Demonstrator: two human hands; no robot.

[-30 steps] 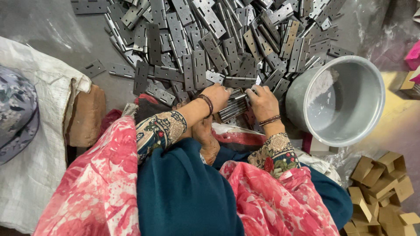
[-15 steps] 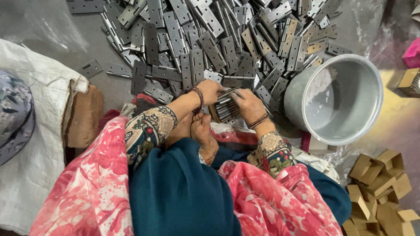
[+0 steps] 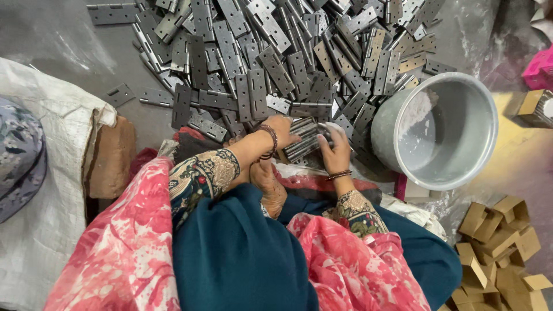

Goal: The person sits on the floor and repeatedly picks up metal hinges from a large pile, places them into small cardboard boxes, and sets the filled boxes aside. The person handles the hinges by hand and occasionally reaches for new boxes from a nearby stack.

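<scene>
A big heap of grey metal hinges [image 3: 276,52] covers the floor ahead of me. Between my two hands is a stacked bundle of hinges [image 3: 304,141], held just in front of my lap. My left hand [image 3: 277,133] grips the bundle's left end, with bangles on the wrist. Against its right end presses my right hand [image 3: 336,151], fingers curled round the stack. Both sleeves are patterned and my legs are covered in red floral cloth and a teal garment.
A grey metal pot [image 3: 438,129] stands empty to the right of my hands. Small folded cardboard boxes [image 3: 501,247] lie at the lower right. A white woven sack [image 3: 46,190] and a brown block [image 3: 112,155] are on the left.
Both hands have drawn back slightly from the heap toward my lap and closed in on the stacked hinges, squaring the bundle between them.
</scene>
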